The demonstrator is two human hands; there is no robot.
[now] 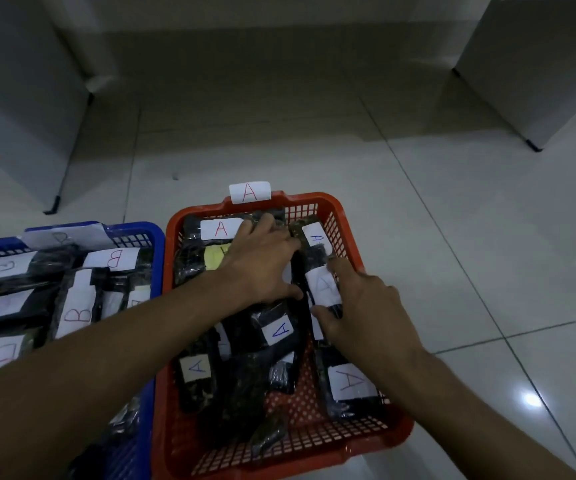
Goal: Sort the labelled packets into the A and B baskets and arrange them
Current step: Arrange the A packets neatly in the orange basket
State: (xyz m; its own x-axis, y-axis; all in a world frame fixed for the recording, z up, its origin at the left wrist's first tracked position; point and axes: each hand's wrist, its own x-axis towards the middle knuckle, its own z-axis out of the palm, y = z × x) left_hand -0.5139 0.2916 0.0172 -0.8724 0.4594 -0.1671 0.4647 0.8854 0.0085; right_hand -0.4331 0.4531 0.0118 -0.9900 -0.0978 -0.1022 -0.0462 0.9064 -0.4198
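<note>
Both of my forearms cross the bottom of the view, reaching forward over the two baskets on the tiled floor. Nearest me, the red basket sits under them, its mesh base showing between dark plastic packets that each carry a white paper label with a letter A. One A packet lies against the right wall near my right wrist, another lies by the left wall, and a third with a blue A lies tilted between them.

My left hand is spread flat, fingers nearly straight, pressing down on the packets in the far half of the red basket; it touches a packet with a red A and partly covers a yellowish label. It grips nothing that I can see.

My right hand holds a packet with a faint A label, forefinger along its far end and thumb curled against its near end, close to the right wall. Just beyond it another A packet lies in the far right corner. A paper tag marked A stands on the far rim.

Touching the red basket on its left, the blue basket holds packets labelled B, lying in several directions, with a white tag on its far rim.
</note>
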